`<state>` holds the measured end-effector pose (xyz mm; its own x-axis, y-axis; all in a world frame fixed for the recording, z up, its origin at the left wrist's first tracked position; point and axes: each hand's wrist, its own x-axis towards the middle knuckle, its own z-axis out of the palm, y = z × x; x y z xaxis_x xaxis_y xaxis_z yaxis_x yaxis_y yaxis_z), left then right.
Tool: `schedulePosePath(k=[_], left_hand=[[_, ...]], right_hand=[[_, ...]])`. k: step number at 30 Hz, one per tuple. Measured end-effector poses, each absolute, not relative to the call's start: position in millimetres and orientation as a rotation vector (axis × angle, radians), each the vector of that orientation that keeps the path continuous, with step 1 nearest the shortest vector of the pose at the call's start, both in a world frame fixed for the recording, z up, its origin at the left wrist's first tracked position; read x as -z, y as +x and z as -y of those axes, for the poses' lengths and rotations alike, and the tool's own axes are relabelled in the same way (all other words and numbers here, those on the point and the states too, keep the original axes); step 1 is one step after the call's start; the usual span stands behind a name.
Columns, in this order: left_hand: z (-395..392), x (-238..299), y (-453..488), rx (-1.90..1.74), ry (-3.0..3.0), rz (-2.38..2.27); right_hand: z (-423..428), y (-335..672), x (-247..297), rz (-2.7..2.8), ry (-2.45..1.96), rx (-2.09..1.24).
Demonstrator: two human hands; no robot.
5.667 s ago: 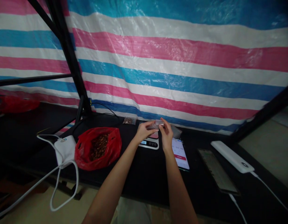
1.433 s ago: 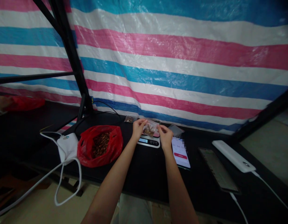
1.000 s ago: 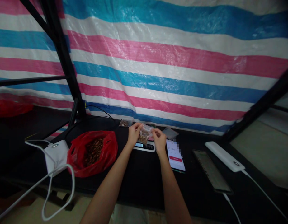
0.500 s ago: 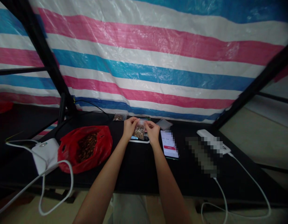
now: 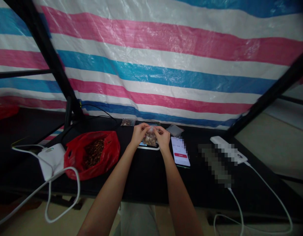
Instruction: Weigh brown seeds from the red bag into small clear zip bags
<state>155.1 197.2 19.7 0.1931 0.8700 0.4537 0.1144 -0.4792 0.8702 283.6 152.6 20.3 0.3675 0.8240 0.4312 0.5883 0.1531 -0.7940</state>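
A small clear plastic bag (image 5: pixel 149 138) with brownish bits inside hangs between my hands. My left hand (image 5: pixel 139 133) pinches its top edge on the left. On the other side, my right hand (image 5: pixel 163 136) grips the same edge, fingers closed. Beneath the bag, partly covered by it, lies a flat white-rimmed device (image 5: pixel 148 148) with a lit display. To the left stands an open red plastic bag (image 5: pixel 112 150) with many small brown pieces (image 5: pixel 94 153) in it. Behind my left hand rests another small filled clear bag (image 5: pixel 128 122).
Right of my hands lie a phone (image 5: pixel 180 152) with a lit screen and flat clear bags (image 5: pixel 175 130). Farther right are a white power bank (image 5: pixel 227 150) and a blurred dark item (image 5: pixel 216 165), both cabled. A white box (image 5: pixel 51 160) with a looping cable sits far left.
The camera view has shifted slightly. The small bag's top looks more bunched between my fingers, and my hands still hold it over the white-rimmed device.
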Motion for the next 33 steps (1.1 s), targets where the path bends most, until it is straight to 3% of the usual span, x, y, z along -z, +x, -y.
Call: schedulePosePath(k=[17, 25, 33], left_hand=[[-178.9, -33.4, 149.9, -1.253, 2.26, -1.052], [-190.9, -24.3, 153.3, -1.38, 1.878, -1.018], [-205.0, -13.8, 150.6, -1.419, 1.767, -1.05]], right_hand=[[-148.3, 280.0, -19.7, 1.526, -1.5, -0.066], [-149.8, 280.3, -18.5, 1.229, -1.311, -0.241], [-148.0, 279.3, -23.2, 1.311, -1.358, -0.289]])
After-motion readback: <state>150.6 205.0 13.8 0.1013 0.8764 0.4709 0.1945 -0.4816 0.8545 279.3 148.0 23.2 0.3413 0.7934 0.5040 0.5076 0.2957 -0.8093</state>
